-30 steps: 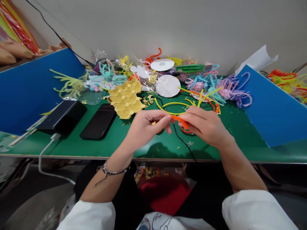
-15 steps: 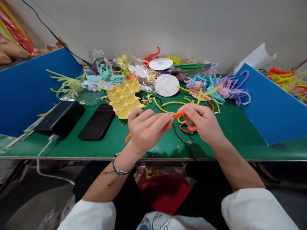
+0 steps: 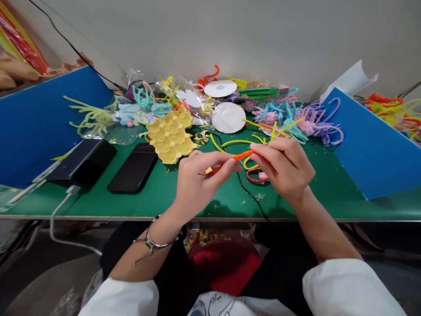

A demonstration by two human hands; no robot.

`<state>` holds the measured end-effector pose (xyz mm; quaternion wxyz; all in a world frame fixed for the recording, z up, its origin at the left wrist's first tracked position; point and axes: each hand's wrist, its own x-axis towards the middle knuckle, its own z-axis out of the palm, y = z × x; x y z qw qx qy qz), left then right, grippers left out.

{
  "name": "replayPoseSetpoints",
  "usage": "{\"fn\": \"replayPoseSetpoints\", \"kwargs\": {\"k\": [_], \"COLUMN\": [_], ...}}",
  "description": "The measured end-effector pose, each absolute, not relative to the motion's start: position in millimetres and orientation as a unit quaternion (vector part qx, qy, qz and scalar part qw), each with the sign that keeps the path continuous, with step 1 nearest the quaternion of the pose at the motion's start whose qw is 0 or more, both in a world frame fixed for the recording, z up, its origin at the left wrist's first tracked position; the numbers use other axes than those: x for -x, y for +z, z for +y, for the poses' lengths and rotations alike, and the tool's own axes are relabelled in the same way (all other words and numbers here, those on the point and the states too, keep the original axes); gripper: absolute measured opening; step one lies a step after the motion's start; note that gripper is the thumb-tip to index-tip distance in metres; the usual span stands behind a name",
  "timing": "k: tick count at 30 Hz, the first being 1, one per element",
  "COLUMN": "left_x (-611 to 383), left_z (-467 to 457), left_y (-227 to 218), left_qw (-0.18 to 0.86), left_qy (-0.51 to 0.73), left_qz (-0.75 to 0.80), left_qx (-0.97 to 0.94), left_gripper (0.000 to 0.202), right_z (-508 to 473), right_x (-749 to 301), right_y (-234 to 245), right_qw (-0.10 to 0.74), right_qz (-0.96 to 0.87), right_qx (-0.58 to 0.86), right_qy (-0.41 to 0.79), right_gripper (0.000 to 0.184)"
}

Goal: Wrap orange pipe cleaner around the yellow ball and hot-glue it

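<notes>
An orange pipe cleaner [image 3: 242, 156] is stretched between my two hands above the front of the green table. My left hand [image 3: 202, 177] pinches one part of it between thumb and fingers, and more orange shows inside the palm beside a small yellowish piece [image 3: 208, 170]. At the other end, the fingertips of my right hand [image 3: 285, 166] are closed on it. Just under and behind the right hand lie scissors with red handles [image 3: 253, 179], partly covered, and several yellow pipe cleaners [image 3: 237, 141]. A yellow egg-carton piece [image 3: 171, 134] sits behind my left hand.
A black phone [image 3: 133, 167] and a dark box-shaped device [image 3: 82, 162] with a white cable lie at left. Blue panels [image 3: 42, 125] flank both sides. White discs [image 3: 229, 117] and bunches of coloured pipe cleaners [image 3: 309, 120] fill the back. A black cable [image 3: 248, 191] crosses the front.
My left hand has turned so its thumb side and the yellowish piece now show. My right hand has shifted slightly right and changed its grip on the orange pipe cleaner.
</notes>
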<state>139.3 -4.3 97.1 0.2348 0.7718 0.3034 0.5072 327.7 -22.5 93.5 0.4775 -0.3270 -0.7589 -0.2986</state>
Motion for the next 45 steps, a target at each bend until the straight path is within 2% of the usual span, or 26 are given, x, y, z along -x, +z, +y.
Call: {"fn": "replayPoseSetpoints", "kwargs": {"k": [4,6,8,11,13,14,17,19,22,25,27,29,32,34,35,37,40,42,45], "left_x": [-139,-139,-138,-136,-134,-134,-131,-129,-128,-129,-130,-130,-131,-132,-133,-133,-133,-133,-132], "left_z": [-3,0,4,8,8,7,4,3,3,3,3,2,1,2,2,4,5,4,3], "left_y": [94,91,89,88,89,91,98,103,107,106,104,101,96,95,94,94,97,101,106], "left_qw": [0.065,-0.03,-0.128,-0.221,-0.183,-0.126,0.113,0.232,0.315,0.305,0.225,0.075,-0.186,-0.289,-0.303,-0.23,0.093,0.291,0.424], "left_qy": [0.521,0.537,0.548,0.548,0.547,0.544,0.519,0.494,0.456,0.44,0.451,0.482,0.519,0.516,0.519,0.532,0.509,0.462,0.43], "left_qz": [0.288,0.269,0.245,0.202,0.202,0.217,0.272,0.289,0.304,0.311,0.312,0.295,0.211,0.156,0.139,0.16,0.276,0.325,0.327], "left_qx": [-0.801,-0.799,-0.789,-0.781,-0.792,-0.801,-0.802,-0.787,-0.775,-0.785,-0.806,-0.822,-0.807,-0.791,-0.787,-0.799,-0.81,-0.773,-0.727], "left_gripper": [0.016,0.015,0.013,0.007,0.009,0.012,0.021,0.022,0.023,0.025,0.024,0.019,0.009,0.01,0.011,0.011,0.018,0.023,0.025], "right_z": [-20,-21,-23,-28,-31,-32,-35,-35,-34,-31,-30,-31,-33,-33,-32,-30,-29,-29,-32], "right_x": [-328,-326,-324,-323,-325,-326,-328,-328,-328,-328,-327,-325,-320,-316,-315,-313,-315,-318,-323], "right_y": [93,94,98,106,111,113,116,115,110,107,106,107,109,108,107,104,101,100,101], "right_qw": [0.454,0.465,0.483,0.472,0.457,0.455,0.441,0.431,0.423,0.426,0.451,0.491,0.537,0.54,0.543,0.564,0.6,0.579,0.527], "right_qz": [-0.765,-0.767,-0.776,-0.777,-0.767,-0.771,-0.815,-0.834,-0.832,-0.83,-0.82,-0.795,-0.711,-0.64,-0.616,-0.604,-0.648,-0.704,-0.752], "right_qx": [0.325,0.338,0.37,0.394,0.372,0.362,0.347,0.344,0.337,0.327,0.331,0.354,0.401,0.409,0.408,0.417,0.434,0.412,0.345], "right_qy": [-0.32,-0.286,-0.167,0.135,0.253,0.26,0.143,0.02,-0.122,-0.15,-0.119,-0.033,0.214,0.363,0.399,0.377,0.178,0.007,-0.193], "right_gripper": [0.009,0.006,0.02,0.037,0.039,0.036,0.013,0.008,0.012,0.013,0.013,0.022,0.038,0.043,0.043,0.036,0.01,0.008,0.01]}}
